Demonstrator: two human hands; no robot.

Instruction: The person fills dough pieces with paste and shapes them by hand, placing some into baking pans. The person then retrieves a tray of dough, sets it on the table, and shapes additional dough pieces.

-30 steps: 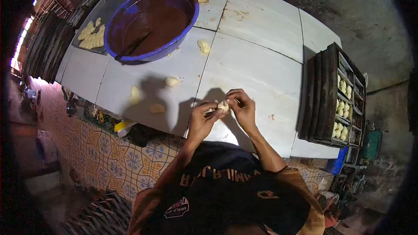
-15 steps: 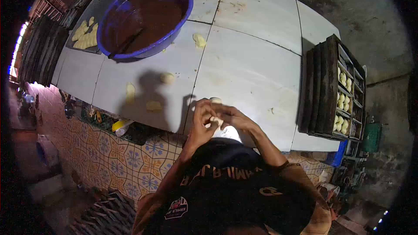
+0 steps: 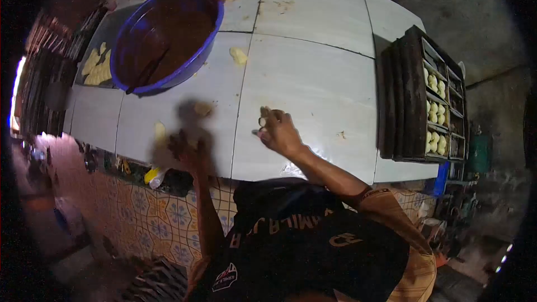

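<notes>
My right hand [image 3: 278, 131] is over the white tiled table [image 3: 313, 86], fingers curled around a small pale piece of dough [image 3: 262, 122] that shows between them. In shadow near the table's front edge, my left hand [image 3: 188, 152] has its fingers apart. A flat dough piece [image 3: 160, 132] lies just left of it, and another dough piece [image 3: 202, 108] sits a little beyond it. Farther back is a yellowish dough piece [image 3: 239, 55].
A blue basin [image 3: 211, 42] with brown filling and a dark stick [image 3: 150, 70] stands at the back left. Beside it, a tray [image 3: 114, 81] holds shaped dough. Stacked dark trays [image 3: 417, 95] at the right hold dough balls in compartments.
My hands have come apart from around the dough piece. The left hand has moved left toward the dough pieces in shadow; the right has moved slightly forward, and the camera view has shifted.
</notes>
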